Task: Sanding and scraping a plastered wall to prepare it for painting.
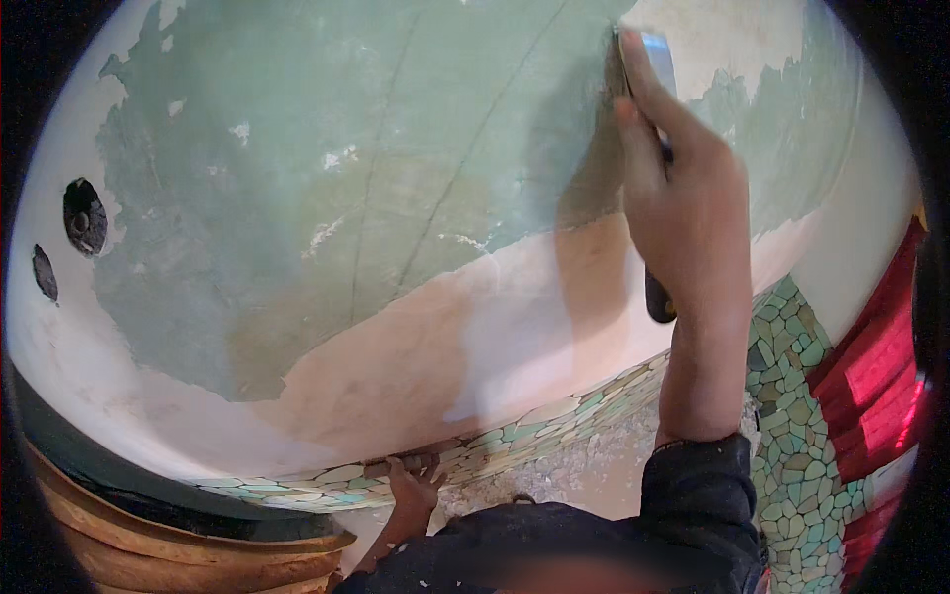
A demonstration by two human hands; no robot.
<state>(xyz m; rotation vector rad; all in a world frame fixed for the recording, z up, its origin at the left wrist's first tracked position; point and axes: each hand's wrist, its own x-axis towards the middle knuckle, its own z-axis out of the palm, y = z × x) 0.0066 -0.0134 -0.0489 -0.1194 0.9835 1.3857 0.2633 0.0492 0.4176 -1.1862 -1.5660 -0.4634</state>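
My right hand (690,193) grips a putty knife, its dark handle (660,297) showing below the palm. The shiny steel blade (659,56) is against the wall, with my index finger stretched along it. A patchy coat of green paint (415,126) covers much of the wall, with ragged edges. Pale plaster (534,297) shows below it, and more bare plaster (735,37) lies right of the blade. Low down, my left hand (415,486) is at the wall's bottom edge, fingers apart. A brownish patch borders its fingertips; whether it is a held thing or shadow is unclear.
Two dark recessed holes (85,217) are in the wall at left. Green stone mosaic tiles (790,445) run along the wall's foot and down the right side. Red curtain fabric (872,371) hangs at right. Brown folded material (185,557) lies at lower left.
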